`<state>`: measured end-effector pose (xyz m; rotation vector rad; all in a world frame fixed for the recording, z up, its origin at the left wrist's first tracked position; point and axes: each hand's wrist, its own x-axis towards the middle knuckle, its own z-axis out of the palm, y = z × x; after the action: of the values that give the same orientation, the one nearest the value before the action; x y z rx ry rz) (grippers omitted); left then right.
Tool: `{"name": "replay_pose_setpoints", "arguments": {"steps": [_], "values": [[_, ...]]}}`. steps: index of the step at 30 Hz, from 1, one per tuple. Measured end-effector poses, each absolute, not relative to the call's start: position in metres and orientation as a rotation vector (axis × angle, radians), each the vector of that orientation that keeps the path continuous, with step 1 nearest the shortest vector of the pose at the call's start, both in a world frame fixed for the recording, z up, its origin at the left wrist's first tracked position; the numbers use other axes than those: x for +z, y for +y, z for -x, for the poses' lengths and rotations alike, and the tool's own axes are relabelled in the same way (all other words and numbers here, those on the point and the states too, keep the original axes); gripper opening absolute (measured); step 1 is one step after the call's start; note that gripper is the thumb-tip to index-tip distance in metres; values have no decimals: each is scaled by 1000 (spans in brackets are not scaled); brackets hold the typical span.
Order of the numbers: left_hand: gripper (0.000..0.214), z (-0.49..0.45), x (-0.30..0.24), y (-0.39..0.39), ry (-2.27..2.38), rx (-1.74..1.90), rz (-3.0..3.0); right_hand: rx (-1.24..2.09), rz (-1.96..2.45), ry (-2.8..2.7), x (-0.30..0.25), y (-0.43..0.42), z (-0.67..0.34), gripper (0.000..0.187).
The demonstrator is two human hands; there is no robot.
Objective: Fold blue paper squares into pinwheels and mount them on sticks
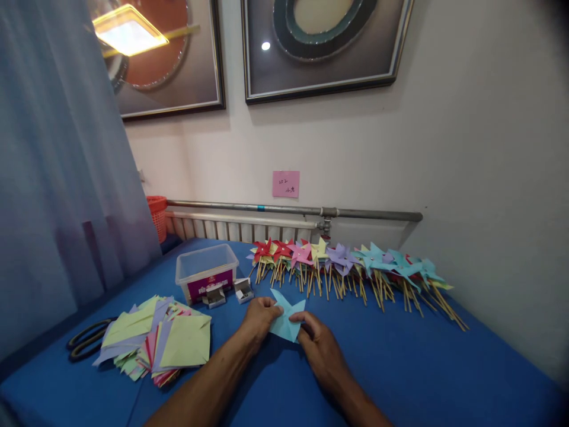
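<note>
Between my two hands is a light blue paper pinwheel (284,325), partly folded, with pointed corners sticking up and to the right. My left hand (260,317) pinches its left side between thumb and fingers. On the right side, my right hand (317,341) grips the paper's edge, its fingers bent around a corner. No stick shows on this pinwheel. Just beyond my left hand stand two small opened cardboard boxes, one (243,290) nearer the hand and another (215,296) to its left; their contents are too small to make out.
A clear plastic tub (207,264) with a purple label stands behind the boxes. Stacked coloured paper sheets (185,341) lie left, beside black-handled scissors (84,341). Finished pinwheels on sticks (340,258) line the back right of the blue-covered table (400,367). A red basket (157,214) sits far left.
</note>
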<state>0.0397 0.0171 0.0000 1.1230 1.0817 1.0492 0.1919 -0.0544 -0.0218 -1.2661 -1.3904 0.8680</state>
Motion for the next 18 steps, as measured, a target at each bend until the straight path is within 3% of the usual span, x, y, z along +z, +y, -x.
{"name": "replay_pose_setpoints", "arguments": {"steps": [4, 18], "values": [[26, -40, -1, 18, 1101, 1043, -1129, 809, 1294, -1371, -17, -54, -193, 21], [24, -49, -8, 9, 1054, 1014, -1127, 858, 1185, -1157, -22, -45, -188, 31]]}}
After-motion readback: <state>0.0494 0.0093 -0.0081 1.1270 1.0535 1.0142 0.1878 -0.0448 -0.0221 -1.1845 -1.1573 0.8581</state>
